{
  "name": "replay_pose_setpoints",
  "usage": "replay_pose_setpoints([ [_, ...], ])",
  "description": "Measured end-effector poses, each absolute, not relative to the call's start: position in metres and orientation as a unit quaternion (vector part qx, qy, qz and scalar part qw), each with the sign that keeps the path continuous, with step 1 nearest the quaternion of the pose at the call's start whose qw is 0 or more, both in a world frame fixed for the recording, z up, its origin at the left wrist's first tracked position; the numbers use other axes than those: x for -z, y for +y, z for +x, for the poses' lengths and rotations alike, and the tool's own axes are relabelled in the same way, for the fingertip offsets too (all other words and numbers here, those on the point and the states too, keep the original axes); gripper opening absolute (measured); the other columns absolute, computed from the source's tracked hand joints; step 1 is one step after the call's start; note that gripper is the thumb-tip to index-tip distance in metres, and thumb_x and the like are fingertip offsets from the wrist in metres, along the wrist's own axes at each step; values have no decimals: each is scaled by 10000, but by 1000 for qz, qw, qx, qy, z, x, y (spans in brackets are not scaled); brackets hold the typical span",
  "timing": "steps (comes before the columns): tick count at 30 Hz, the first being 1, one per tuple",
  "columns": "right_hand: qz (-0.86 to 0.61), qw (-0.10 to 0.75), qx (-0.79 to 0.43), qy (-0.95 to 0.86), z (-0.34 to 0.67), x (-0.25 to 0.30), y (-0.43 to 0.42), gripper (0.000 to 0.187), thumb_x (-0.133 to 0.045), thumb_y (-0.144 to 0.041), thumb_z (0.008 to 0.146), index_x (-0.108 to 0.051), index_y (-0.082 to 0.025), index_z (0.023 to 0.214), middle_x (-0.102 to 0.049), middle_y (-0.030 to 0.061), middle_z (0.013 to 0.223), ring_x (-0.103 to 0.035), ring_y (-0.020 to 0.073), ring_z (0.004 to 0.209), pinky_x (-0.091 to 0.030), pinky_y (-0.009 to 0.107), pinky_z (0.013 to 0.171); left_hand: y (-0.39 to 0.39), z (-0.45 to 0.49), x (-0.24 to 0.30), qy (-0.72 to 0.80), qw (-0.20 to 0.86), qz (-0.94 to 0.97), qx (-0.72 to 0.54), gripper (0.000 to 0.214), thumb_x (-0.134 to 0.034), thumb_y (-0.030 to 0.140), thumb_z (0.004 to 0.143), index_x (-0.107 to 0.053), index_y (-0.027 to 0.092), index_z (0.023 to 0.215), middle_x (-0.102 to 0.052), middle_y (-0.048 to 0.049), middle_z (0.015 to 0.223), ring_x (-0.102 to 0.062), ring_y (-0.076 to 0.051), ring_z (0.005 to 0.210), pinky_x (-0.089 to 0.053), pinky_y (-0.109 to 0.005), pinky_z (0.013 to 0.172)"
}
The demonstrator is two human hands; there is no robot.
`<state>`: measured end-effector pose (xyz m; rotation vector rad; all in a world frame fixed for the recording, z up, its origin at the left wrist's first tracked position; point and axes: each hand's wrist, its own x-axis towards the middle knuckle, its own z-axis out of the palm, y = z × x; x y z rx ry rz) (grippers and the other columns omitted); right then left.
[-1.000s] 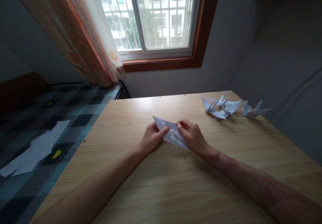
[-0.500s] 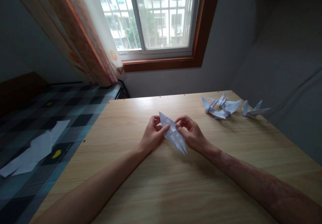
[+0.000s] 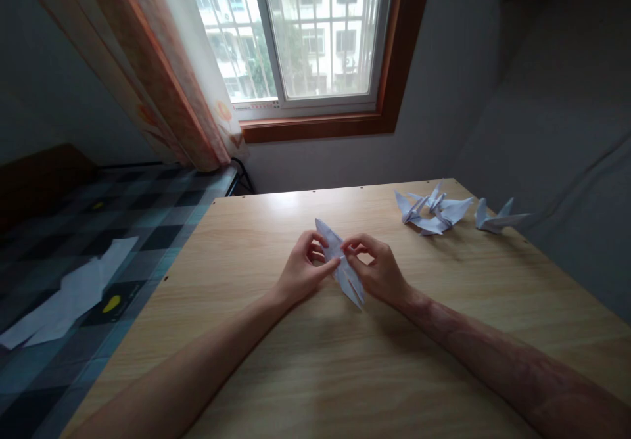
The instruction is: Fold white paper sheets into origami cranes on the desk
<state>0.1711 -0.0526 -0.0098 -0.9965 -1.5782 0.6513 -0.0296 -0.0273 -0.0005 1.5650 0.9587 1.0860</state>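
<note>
A folded piece of white paper [image 3: 349, 282], long and diamond-like with a slit toward its near point, is held between both hands above the table. My left hand [image 3: 306, 265] grips its left edge, the thumb lying on the upper face and the other fingers curled at the side. On the opposite edge, my right hand [image 3: 377, 268] pinches the paper between thumb and index finger. Part of the paper's middle is hidden by the fingertips. To the right, several folded paper cranes [image 3: 456, 210] stand in a cluster, and another paper crane [image 3: 497, 219] sits apart from them.
The wooden table [image 3: 256, 373] stretches under both arms, its far edge facing a barred window [image 3: 325, 38]. At left is a bed with a checked cover [image 3: 162, 186], bearing loose white paper strips [image 3: 79, 291]. A curtain [image 3: 162, 77] hangs beside the window.
The folded paper has turned and now looks narrower. My left thumb has shifted right across it, and both hands have moved slightly. The cranes have stayed in place.
</note>
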Motion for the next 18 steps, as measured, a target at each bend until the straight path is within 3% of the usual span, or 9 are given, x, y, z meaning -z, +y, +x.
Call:
replay_pose_setpoints([
  [4,-415,554,-282,-665,171,10,-52,127,-686,-218,949,-800,-236,1002,-813,35,949,-747,215,859,-607,302,698,-26,-30,1,389,442,675,-444,341,-908,321,834,-648,184,1007,-704,-50,1078,-700,-152,866,-590,-251,736],
  [10,-448,567,-275,-634,173,14,-47,135,-694,-247,941,-818,-236,992,-800,32,922,-720,216,844,-602,344,808,-24,-32,3,345,544,621,-446,374,-876,268,852,-619,202,1116,-745,-42,1019,-737,-180,922,-602,-257,768],
  [12,-469,572,-273,-615,174,15,-45,133,-689,-267,941,-813,-234,978,-776,35,900,-703,218,835,-584,325,762,-22,-32,4,320,566,599,-467,404,-887,268,853,-624,208,1153,-749,-47,1070,-749,-179,955,-615,-268,814],
  [16,-473,567,-309,-600,174,17,-43,148,-675,-318,950,-776,-230,1014,-702,34,854,-670,216,802,-505,262,579,-16,-32,4,306,562,572,-514,498,-945,316,820,-650,217,1209,-685,-91,1373,-773,-189,1047,-635,-308,920],
  [18,-466,559,-333,-600,174,17,-43,157,-678,-344,956,-760,-235,1034,-669,26,836,-660,214,799,-463,240,525,-15,-32,3,319,548,567,-526,519,-960,340,808,-663,212,1213,-691,-94,1372,-781,-184,1011,-633,-298,898],
])
